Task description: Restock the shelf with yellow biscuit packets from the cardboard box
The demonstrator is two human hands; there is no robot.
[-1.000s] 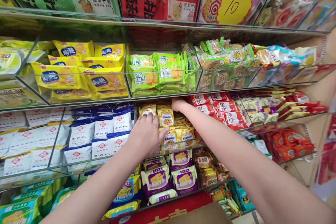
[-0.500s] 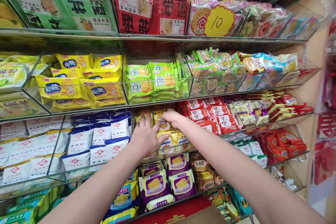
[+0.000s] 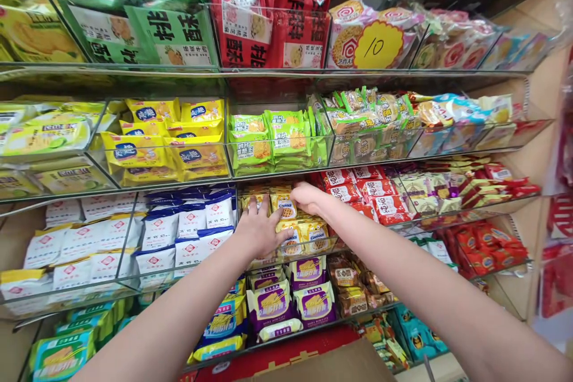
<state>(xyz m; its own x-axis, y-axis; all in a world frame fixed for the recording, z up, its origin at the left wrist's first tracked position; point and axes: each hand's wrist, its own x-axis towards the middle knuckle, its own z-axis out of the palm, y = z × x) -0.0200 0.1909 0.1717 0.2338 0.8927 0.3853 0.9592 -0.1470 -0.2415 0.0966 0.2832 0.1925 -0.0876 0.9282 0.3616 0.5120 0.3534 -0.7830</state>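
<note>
Presently, head view, shop shelving with clear dividers.

Item 1: yellow cookie packets (image 3: 304, 233), stacked in the middle compartment of the third shelf (image 3: 403, 224), between the white-and-blue packets (image 3: 179, 230) on the left and the red packets (image 3: 371, 191) on the right. Labels face outward; the front packets lie with their long axis across the compartment, side to side.

Item 2: left hand (image 3: 262, 230), palm down, fingers spread flat over the left part of the stack, thumb against the front packets. Grip: resting and pressing, not closed round any one packet.

Item 3: right hand (image 3: 307, 197), reaching deeper into the same compartment, fingers curled down over the rear top packets. Grip: partly closed on the stack; whether a single packet is pinched cannot be told.

Relation: packets lie directly under and just ahead of both hands. The right hand is farther back and higher; the left hand is nearer the front edge and lower.

Surroundings: green biscuit packets (image 3: 268, 137) on the shelf above; purple biscuit packets (image 3: 290, 298) on the shelf below; yellow price tag (image 3: 378, 45) marked 10 on the top row; cardboard box (image 3: 331, 367) at the bottom edge.
</note>
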